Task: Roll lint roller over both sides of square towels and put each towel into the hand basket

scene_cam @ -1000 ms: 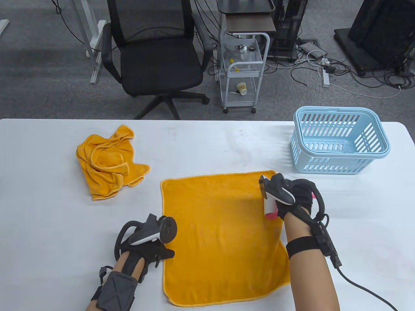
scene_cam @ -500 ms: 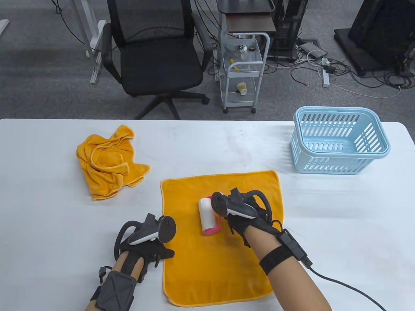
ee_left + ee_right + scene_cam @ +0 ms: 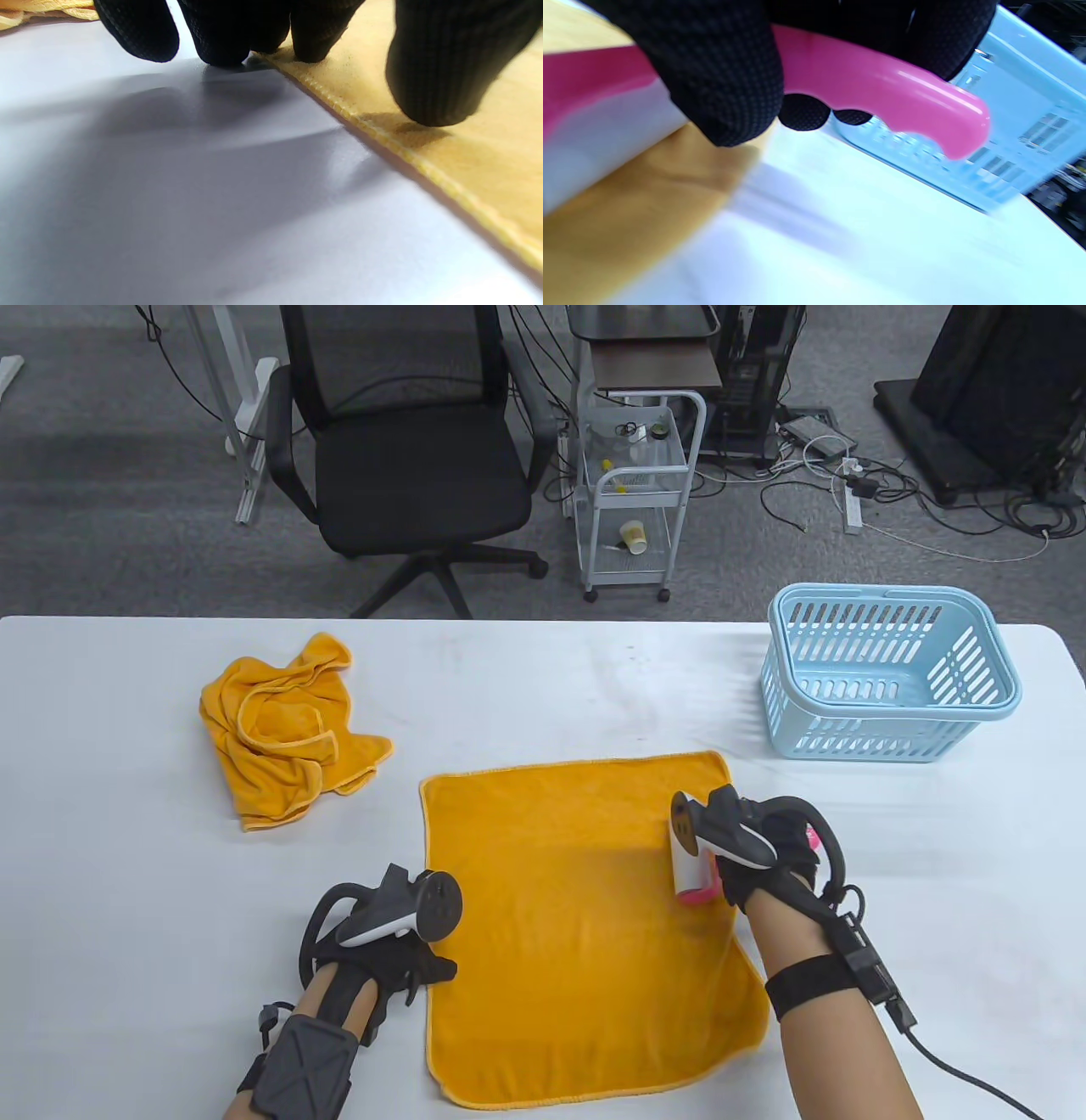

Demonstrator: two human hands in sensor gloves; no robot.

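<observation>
An orange towel (image 3: 568, 933) lies spread flat on the white table (image 3: 127, 882). My right hand (image 3: 759, 848) grips the pink handle (image 3: 874, 80) of the lint roller (image 3: 691, 869), whose white roll (image 3: 594, 144) rests on the towel (image 3: 628, 212) near its right edge. My left hand (image 3: 399, 954) sits at the towel's left edge. In the left wrist view its fingertips (image 3: 437, 80) press down on the hem of the towel (image 3: 475, 144) and on the bare table beside it. A second orange towel (image 3: 284, 729) lies crumpled at the left. The light blue hand basket (image 3: 891, 678) holds no towel.
The basket (image 3: 1022, 123) stands at the table's far right, a short way beyond the roller. Past the far table edge are a black office chair (image 3: 407, 458) and a small white cart (image 3: 636, 492). A cable (image 3: 959, 1069) trails from my right wrist.
The roller swept left to the middle of the towel, then back to the right edge, ending slightly nearer me than a second ago. The left hand has not moved.
</observation>
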